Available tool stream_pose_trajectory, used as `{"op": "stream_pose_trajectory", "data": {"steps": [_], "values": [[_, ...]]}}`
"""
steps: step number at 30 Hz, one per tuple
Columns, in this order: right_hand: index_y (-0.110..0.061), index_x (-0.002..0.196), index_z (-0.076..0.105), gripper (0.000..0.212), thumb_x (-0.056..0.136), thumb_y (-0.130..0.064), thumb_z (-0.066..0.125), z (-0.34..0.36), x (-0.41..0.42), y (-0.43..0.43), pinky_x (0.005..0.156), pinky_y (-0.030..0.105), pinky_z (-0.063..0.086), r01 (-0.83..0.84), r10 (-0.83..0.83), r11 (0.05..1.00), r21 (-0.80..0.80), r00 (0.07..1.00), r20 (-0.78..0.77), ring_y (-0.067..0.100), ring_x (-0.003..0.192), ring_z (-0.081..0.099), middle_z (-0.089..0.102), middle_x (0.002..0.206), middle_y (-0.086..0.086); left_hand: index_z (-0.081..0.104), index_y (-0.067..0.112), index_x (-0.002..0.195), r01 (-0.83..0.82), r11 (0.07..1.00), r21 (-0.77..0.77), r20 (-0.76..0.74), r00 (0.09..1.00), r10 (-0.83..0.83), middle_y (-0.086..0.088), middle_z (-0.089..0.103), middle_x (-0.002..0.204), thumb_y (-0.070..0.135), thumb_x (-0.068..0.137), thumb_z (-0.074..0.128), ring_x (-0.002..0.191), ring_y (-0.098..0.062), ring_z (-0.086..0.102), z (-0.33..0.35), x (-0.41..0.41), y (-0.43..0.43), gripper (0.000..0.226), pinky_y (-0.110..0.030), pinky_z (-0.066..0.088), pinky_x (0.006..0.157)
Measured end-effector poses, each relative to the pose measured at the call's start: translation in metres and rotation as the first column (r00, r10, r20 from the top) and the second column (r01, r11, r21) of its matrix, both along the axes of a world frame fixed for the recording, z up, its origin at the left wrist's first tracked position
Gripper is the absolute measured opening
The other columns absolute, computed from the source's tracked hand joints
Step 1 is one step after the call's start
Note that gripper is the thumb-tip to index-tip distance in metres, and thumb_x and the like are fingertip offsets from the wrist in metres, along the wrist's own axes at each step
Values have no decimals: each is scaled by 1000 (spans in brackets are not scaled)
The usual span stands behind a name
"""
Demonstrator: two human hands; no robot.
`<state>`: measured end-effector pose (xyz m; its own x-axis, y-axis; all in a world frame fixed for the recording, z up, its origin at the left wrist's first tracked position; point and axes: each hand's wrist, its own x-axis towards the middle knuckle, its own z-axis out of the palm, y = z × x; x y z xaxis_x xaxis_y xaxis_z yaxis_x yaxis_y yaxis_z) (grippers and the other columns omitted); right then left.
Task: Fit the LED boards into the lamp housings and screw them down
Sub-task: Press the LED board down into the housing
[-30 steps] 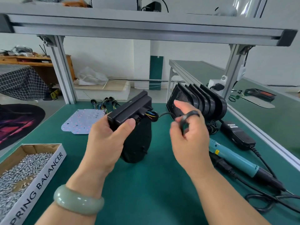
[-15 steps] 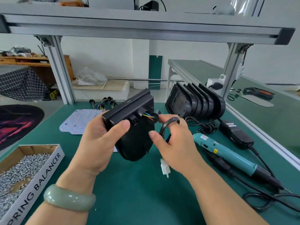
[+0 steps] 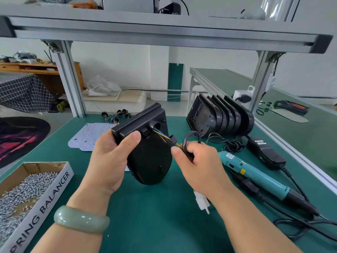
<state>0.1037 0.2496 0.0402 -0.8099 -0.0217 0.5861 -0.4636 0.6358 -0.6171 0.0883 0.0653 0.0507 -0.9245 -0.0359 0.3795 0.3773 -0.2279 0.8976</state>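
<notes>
My left hand (image 3: 111, 157) grips a black lamp housing (image 3: 149, 152) at frame centre; my right hand (image 3: 198, 165) pinches its looped black cable (image 3: 189, 137).

I hold the black plastic lamp housing (image 3: 151, 161) tilted, coloured wires (image 3: 160, 133) trailing out; the pale dotted LED board (image 3: 85, 137) lies behind.

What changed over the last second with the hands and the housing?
The right hand, gripping the cable loop, moved left toward the housing; the white connector now hangs below it. The left hand kept holding the housing. The screwdriver and screw box stayed put.
</notes>
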Motion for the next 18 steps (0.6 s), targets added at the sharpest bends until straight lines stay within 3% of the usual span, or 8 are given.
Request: {"op": "stream_pose_trajectory", "data": {"steps": [3,5,6,8,10,12,16,18], "values": [[-30,52,26,46,89,-40,52,2,4,-7,47,26,22,21,-22,1000,-22,999,-34,14,48,34,39,47,-10,64,20,109,-388,895,-219,-37,920,390,10,67,106,38,77,75,101,-11,63,5,2,0,38,-38,50,95],[-32,52,24,48,89,-37,54,2,4,-11,47,25,22,79,-79,997,-1,996,-38,12,46,34,36,45,-8,58,30,100,-719,668,-190,-347,686,639,24,60,93,51,79,68,85,4,58,12,12,2,31,-18,49,76],[-31,52,23,49,89,-36,55,2,5,-13,48,27,23,115,-114,993,24,993,-35,11,46,32,31,43,-8,57,35,84,-745,632,-214,-460,648,607,24,60,79,53,83,60,72,4,56,14,18,7,19,-11,45,64],[-29,54,21,46,87,-38,52,2,6,-16,52,31,22,148,-145,986,76,989,-41,11,48,29,27,47,-10,58,23,66,-587,628,-511,-378,810,449,9,63,62,64,84,43,56,-7,56,12,25,20,47,-21,45,52],[-30,57,21,42,85,-40,50,4,9,-17,53,30,18,120,-110,981,154,992,-69,14,52,28,26,52,-12,61,13,70,-119,716,-688,50,976,210,-5,63,56,64,87,39,53,-19,56,9,30,36,58,-34,54,59],[-28,59,26,36,85,-38,48,6,13,-17,50,30,20,40,-27,973,226,998,-62,16,53,31,32,56,-12,62,6,62,170,897,-408,321,947,-34,-9,63,61,43,95,45,61,-21,57,4,31,45,52,-42,59,74],[-18,89,62,25,88,-36,45,9,15,-20,60,36,45,-97,106,961,257,994,-21,23,69,57,64,79,0,73,11,71,-41,993,-110,249,966,67,-3,67,67,34,94,51,62,-16,58,-1,22,50,39,-29,51,62],[-17,96,63,26,89,-34,45,9,16,-23,61,37,48,-109,122,973,201,991,-51,24,72,60,68,87,2,77,20,79,42,999,29,230,972,-47,-3,74,76,43,84,53,69,-12,66,-2,22,51,33,-21,54,64]]}}
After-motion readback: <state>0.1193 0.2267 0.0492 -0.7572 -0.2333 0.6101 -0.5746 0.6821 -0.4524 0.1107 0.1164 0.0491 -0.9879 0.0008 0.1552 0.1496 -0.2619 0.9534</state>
